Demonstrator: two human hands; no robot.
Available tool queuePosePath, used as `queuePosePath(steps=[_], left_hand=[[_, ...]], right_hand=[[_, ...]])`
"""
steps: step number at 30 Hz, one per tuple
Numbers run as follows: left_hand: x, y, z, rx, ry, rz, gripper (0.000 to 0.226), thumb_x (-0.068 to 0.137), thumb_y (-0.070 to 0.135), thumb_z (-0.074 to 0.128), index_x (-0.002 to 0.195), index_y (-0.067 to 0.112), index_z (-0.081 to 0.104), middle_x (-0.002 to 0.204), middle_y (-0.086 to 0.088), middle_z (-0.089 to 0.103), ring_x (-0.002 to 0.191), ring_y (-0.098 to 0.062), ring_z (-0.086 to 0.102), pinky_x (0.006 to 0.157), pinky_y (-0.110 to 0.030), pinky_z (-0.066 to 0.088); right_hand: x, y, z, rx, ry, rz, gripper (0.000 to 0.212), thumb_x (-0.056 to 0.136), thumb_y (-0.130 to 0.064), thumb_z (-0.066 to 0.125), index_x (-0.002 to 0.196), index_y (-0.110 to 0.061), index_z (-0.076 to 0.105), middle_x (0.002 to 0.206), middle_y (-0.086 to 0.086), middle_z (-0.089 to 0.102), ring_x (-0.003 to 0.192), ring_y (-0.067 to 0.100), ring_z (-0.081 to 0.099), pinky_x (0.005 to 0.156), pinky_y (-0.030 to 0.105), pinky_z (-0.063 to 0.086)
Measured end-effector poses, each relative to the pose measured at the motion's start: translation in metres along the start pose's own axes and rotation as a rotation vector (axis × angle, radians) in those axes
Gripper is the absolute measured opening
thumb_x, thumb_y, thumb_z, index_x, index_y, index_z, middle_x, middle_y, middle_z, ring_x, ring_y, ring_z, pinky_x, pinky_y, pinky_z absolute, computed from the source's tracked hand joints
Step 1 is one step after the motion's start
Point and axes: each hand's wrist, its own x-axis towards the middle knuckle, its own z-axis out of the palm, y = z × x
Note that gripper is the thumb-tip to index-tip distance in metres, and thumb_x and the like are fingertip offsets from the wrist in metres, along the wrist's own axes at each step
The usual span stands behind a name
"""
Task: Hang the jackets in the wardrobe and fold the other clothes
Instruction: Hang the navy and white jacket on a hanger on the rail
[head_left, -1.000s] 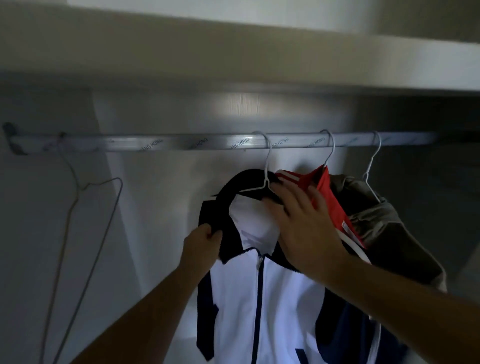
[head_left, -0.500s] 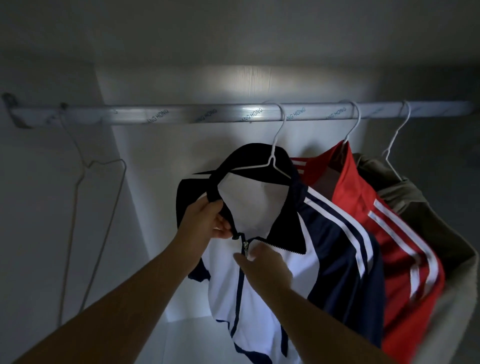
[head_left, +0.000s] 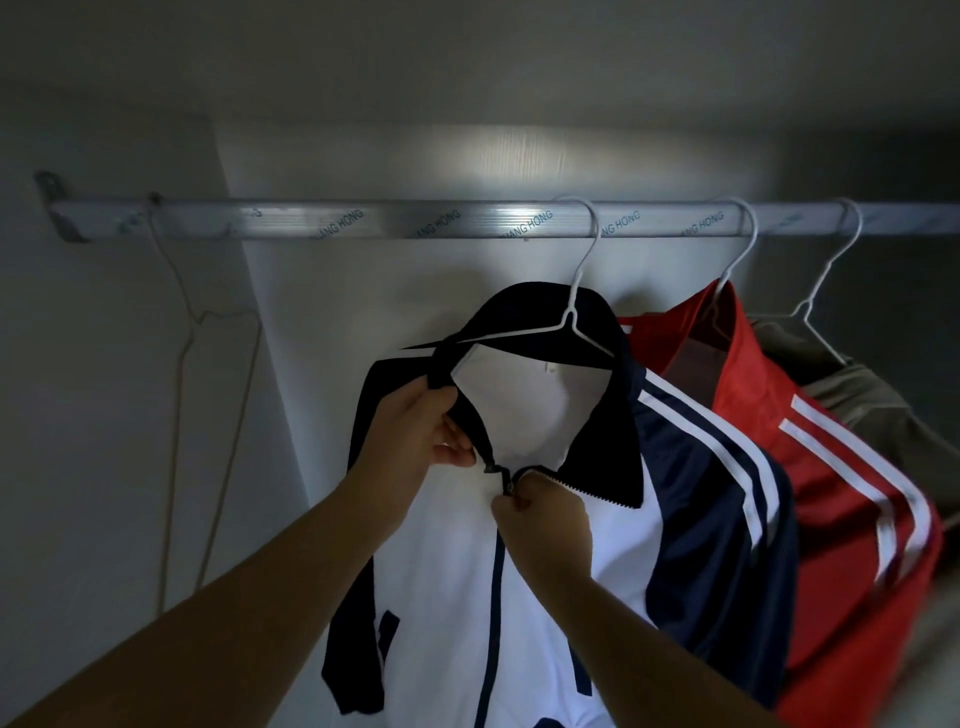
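Head view: right grip (head_left: 545, 525) pinches the zip pull (head_left: 506, 490) at the chest of the navy jacket (head_left: 701, 493); left grip (head_left: 410, 441) curls round the left edge of its collar (head_left: 519, 312). Navy jacket hangs on a white hanger (head_left: 576, 312) from the rail (head_left: 415, 221). Red jacket (head_left: 831, 467) and olive jacket (head_left: 883, 415) hang beside it on the right; a bare hanger (head_left: 179, 364) hangs far left.

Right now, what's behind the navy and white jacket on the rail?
A red jacket with white stripes, then an olive garment farther along. Part of the red one is covered.
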Motion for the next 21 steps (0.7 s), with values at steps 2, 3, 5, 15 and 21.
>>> queuePosePath(steps=[2, 3, 5, 15, 21], left_hand=[[0.001, 0.000, 0.000, -0.002, 0.003, -0.002, 0.025, 0.096, 0.004, 0.045, 0.077, 0.007, 0.060, 0.057, -0.003, 0.061, 0.053, -0.015, 0.058, 0.048, -0.024, 0.053], [0.001, 0.000, 0.000, 0.002, 0.006, -0.001, 0.025, 0.096, 0.004, 0.044, 0.077, 0.006, 0.060, 0.057, -0.003, 0.061, 0.052, -0.014, 0.058, 0.047, -0.024, 0.052], [0.001, -0.001, 0.000, 0.010, 0.014, -0.002, 0.025, 0.096, 0.003, 0.044, 0.077, 0.005, 0.060, 0.057, -0.003, 0.061, 0.051, -0.014, 0.058, 0.046, -0.023, 0.051], [-0.001, -0.018, 0.000, -0.049, 0.148, -0.146, 0.031, 0.098, 0.011, 0.045, 0.070, 0.006, 0.056, 0.050, -0.006, 0.059, 0.047, -0.019, 0.057, 0.041, -0.023, 0.050], [-0.038, -0.122, -0.027, 1.021, -0.156, -0.042, 0.017, 0.085, 0.036, 0.060, 0.097, 0.028, 0.052, 0.085, 0.016, 0.056, 0.076, -0.002, 0.057, 0.069, -0.021, 0.050]], right_hand=[[-0.002, 0.007, -0.005, 0.136, -0.050, -0.034, 0.025, 0.069, -0.004, 0.052, 0.054, -0.008, 0.032, 0.050, 0.002, 0.037, 0.048, 0.013, 0.034, 0.049, 0.025, 0.032], [-0.003, 0.010, -0.009, 0.216, -0.073, -0.017, 0.021, 0.070, 0.000, 0.051, 0.057, -0.003, 0.035, 0.052, 0.006, 0.040, 0.048, 0.014, 0.038, 0.048, 0.027, 0.035], [-0.003, 0.016, -0.018, 0.367, -0.138, 0.061, 0.014, 0.076, 0.005, 0.051, 0.063, 0.005, 0.046, 0.056, 0.011, 0.051, 0.048, 0.016, 0.047, 0.046, 0.026, 0.042], [-0.003, -0.005, -0.062, 0.377, -0.537, 0.472, 0.013, 0.092, -0.012, 0.054, 0.080, -0.010, 0.059, 0.064, 0.001, 0.054, 0.053, 0.008, 0.040, 0.050, 0.016, 0.035], [-0.015, -0.005, -0.084, 0.359, -0.564, 0.341, 0.016, 0.093, -0.019, 0.055, 0.079, -0.014, 0.058, 0.066, -0.003, 0.054, 0.057, 0.009, 0.037, 0.052, 0.018, 0.029]])
